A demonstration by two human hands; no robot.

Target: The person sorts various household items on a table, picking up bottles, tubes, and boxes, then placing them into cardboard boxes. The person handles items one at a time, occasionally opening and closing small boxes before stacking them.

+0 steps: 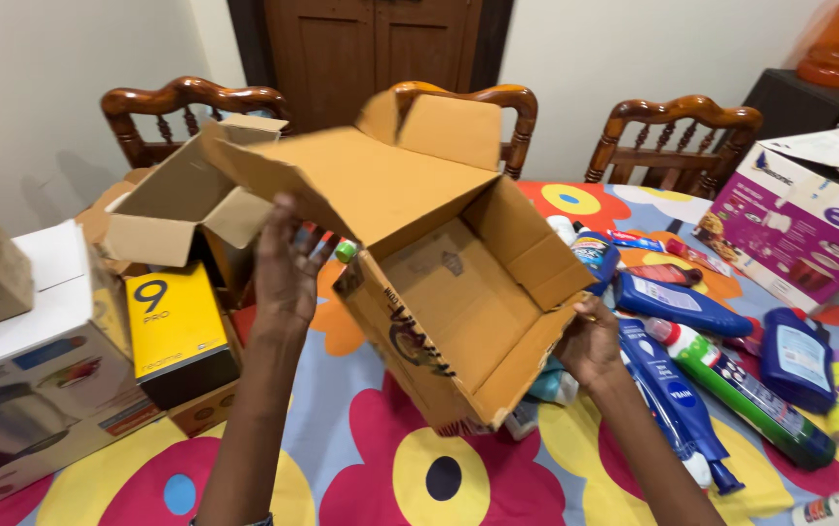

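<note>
I hold an open brown cardboard box [458,292] tilted up over the table, its empty inside facing me and its flaps spread. My left hand [285,265] grips the box's left side under a large flap. My right hand [590,341] grips the lower right corner. Just right of the box lie several bottles, among them blue bottles [678,304] and a green bottle [751,394].
A flowered tablecloth [381,458] covers the table. At the left stand a yellow box [174,326], an open cardboard box [171,205] and a white appliance box [25,375]. A purple-and-white carton [795,229] sits at the right. Three wooden chairs [678,127] line the far edge.
</note>
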